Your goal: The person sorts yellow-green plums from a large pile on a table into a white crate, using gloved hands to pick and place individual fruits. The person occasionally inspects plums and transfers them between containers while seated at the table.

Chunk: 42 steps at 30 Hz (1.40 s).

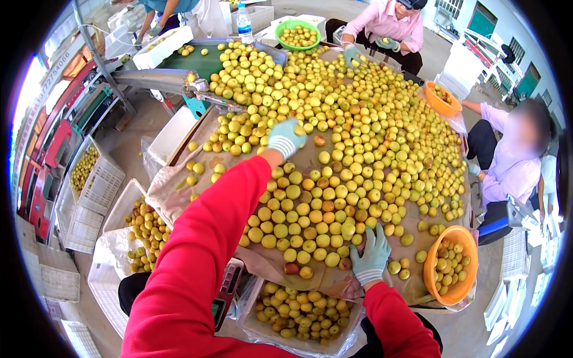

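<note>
Small round yellow-green fruits (pixel 358 179), some with brownish patches, cover the cloth-lined sorting table (pixel 412 224). My left hand (pixel 287 138), in a light green glove with a striped cuff, reaches far across the pile. Its fingers are smeared by motion, and whether they hold a fruit cannot be made out. My right hand (pixel 370 256), gloved alike, rests at the table's near side with fingers spread among the fruits. A reddish-brown fruit (pixel 291 268) lies left of it, by the near edge. Below that edge is a lined crate (pixel 248 319) of fruits.
An orange basin (pixel 471 280) of fruits stands at the right; another orange basin (pixel 455 107) is farther back. A green basin (pixel 286 45) and water bottle (pixel 244 27) stand at the far side. A digital scale (pixel 228 286) is by my left sleeve. Co-workers sit and stand around the table.
</note>
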{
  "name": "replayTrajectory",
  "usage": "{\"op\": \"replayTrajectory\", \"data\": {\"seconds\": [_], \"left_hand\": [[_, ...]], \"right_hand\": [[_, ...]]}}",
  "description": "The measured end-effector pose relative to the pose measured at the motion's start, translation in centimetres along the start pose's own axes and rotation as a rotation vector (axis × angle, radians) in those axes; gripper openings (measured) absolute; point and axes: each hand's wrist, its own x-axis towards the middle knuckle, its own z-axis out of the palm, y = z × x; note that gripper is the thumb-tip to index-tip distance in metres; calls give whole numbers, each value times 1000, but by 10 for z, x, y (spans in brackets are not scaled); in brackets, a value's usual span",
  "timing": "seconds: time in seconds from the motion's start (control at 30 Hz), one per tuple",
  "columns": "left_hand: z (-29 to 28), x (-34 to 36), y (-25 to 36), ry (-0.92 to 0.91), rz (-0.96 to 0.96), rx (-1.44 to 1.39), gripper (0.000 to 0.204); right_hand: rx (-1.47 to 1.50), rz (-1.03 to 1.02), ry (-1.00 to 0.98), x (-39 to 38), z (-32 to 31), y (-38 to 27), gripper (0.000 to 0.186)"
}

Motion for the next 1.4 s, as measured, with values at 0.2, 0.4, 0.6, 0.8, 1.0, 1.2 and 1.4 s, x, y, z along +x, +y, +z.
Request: {"op": "replayTrajectory", "data": {"seconds": [0.2, 0.4, 0.6, 0.8, 1.0, 1.2, 1.4], "left_hand": [[0, 29, -48, 111, -63, 210, 44], [41, -14, 7, -201, 135, 122, 31], [34, -79, 11, -147, 443, 11, 32], [-8, -59, 13, -86, 162, -6, 27], [-10, 50, -36, 119, 12, 118, 30], [8, 105, -20, 148, 145, 220, 26], [26, 117, -15, -125, 180, 387, 37]], "right_hand": [[0, -5, 5, -1, 1, 1, 77], [-23, -26, 11, 0, 5, 2, 79], [-5, -29, 17, 1, 7, 2, 80], [-27, -4, 21, -1, 3, 6, 78], [-10, -3, 1, 1, 4, 1, 76], [-3, 19, -40, 1, -2, 0, 75], [-20, 29, -54, 1, -1, 3, 75]]}}
